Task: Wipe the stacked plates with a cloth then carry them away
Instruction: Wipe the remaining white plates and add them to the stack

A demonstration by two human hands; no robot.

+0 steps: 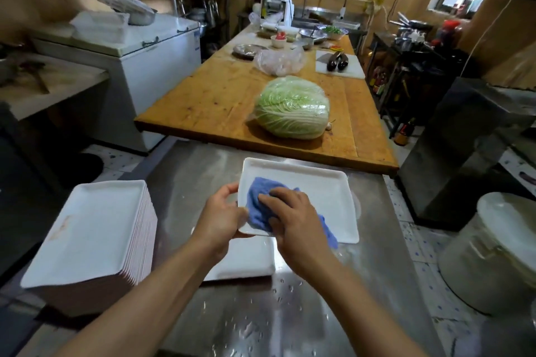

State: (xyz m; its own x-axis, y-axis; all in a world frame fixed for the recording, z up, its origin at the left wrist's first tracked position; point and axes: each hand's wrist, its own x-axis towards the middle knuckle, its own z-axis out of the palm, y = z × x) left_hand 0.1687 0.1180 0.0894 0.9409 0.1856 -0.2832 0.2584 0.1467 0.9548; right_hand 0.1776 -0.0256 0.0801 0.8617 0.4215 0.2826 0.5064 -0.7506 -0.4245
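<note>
single head view, looking forward and down, close over steel counter [290, 313].

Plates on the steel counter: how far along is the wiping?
Possibly done: one plate lying flat beneath the hands. In hand: left hand holds a plate while right hand presses the blue cloth on it. Left: the tall stack, then carrying.
</note>
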